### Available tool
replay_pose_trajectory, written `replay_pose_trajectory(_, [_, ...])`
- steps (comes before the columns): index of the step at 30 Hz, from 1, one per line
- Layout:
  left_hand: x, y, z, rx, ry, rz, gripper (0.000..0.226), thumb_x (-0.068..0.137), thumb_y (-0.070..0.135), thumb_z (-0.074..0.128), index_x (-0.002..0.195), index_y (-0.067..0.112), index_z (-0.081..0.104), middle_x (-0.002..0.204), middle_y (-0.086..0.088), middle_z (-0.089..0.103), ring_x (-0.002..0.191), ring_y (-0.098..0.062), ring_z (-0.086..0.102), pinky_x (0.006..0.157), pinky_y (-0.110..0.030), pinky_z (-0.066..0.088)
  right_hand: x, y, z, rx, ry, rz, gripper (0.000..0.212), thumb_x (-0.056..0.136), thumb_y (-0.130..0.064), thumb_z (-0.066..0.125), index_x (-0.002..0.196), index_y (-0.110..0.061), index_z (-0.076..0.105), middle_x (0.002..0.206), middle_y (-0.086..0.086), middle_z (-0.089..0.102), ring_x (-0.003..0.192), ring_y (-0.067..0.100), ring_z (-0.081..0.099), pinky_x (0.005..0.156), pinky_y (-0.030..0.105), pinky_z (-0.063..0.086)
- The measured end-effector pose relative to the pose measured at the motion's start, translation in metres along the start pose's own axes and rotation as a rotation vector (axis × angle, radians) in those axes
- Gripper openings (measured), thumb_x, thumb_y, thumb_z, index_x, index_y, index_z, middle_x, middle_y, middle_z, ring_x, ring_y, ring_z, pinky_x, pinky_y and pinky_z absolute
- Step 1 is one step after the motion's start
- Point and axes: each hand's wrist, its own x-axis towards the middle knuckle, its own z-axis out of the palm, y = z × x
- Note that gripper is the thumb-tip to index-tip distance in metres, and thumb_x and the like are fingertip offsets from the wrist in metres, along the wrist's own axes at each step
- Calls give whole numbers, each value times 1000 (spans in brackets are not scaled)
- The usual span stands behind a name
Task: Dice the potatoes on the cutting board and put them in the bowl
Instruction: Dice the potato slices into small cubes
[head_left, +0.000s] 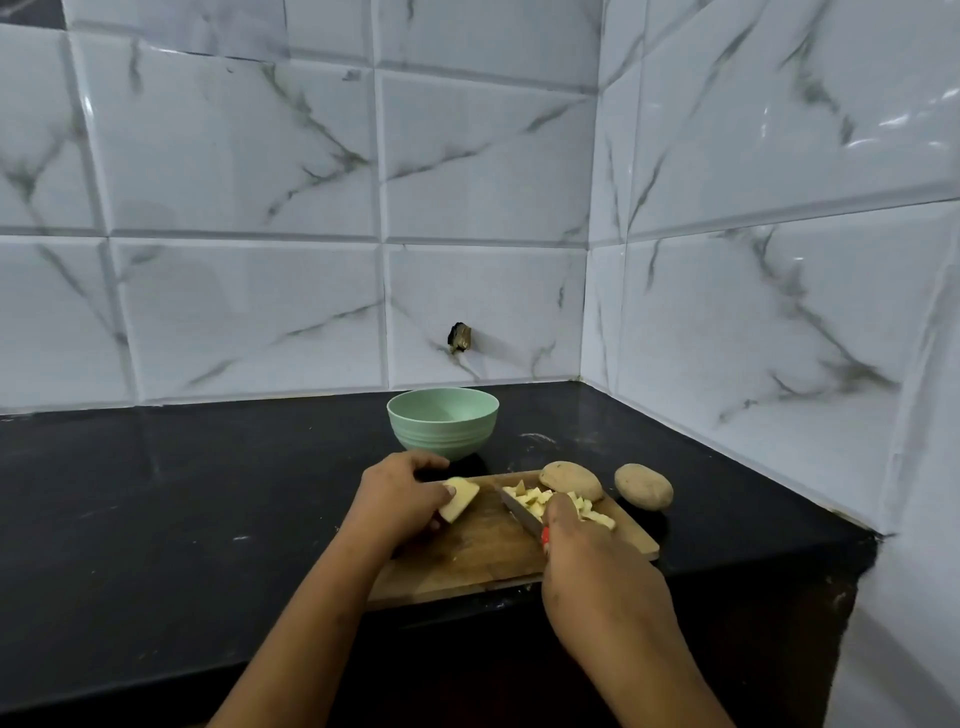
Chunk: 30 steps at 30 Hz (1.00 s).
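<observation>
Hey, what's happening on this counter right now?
A person is dicing potatoes on a wooden cutting board. The left hand holds a cut potato chunk on it, while the right hand grips a knife beside a pile of diced pieces. One whole potato lies on the board's far edge, a second potato on the black counter. The green bowl behind shows no pieces yet.

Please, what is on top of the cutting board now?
Diced potato pieces, one whole potato at its far edge, and a potato chunk held by the left hand. The right hand holds a knife over it. The hands cover part of the board.
</observation>
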Motion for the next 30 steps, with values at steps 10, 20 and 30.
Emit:
replay_pose_trajectory(10, [-13, 11, -2, 126, -155, -14, 17, 93, 23, 58, 109, 21, 64, 83, 7, 62, 63, -5, 61, 61, -16, 49, 6, -7, 2, -43, 8, -10, 36, 96, -8, 40, 129, -21, 34, 107, 0, 64, 89, 19, 63, 56, 28, 37])
replay_pose_trajectory(20, [-9, -6, 2, 319, -146, 128, 45, 81, 43, 70, 123, 31, 61, 125, 7, 60, 116, -11, 52, 101, -28, 40, -1, -16, -4, 14, -24, -53, 28, 97, -15, 45, 123, -22, 38, 105, -1, 63, 81, 15, 57, 55, 24, 39])
replay_pose_trajectory(30, [-4, -27, 19, 349, -10, 191, 43, 84, 58, 56, 121, 38, 62, 125, 13, 59, 125, -14, 44, 106, -34, 29, 23, -19, -10, -32, -62, -30, 32, 97, -20, 46, 129, -24, 53, 112, 0, 62, 80, 14, 51, 52, 23, 34])
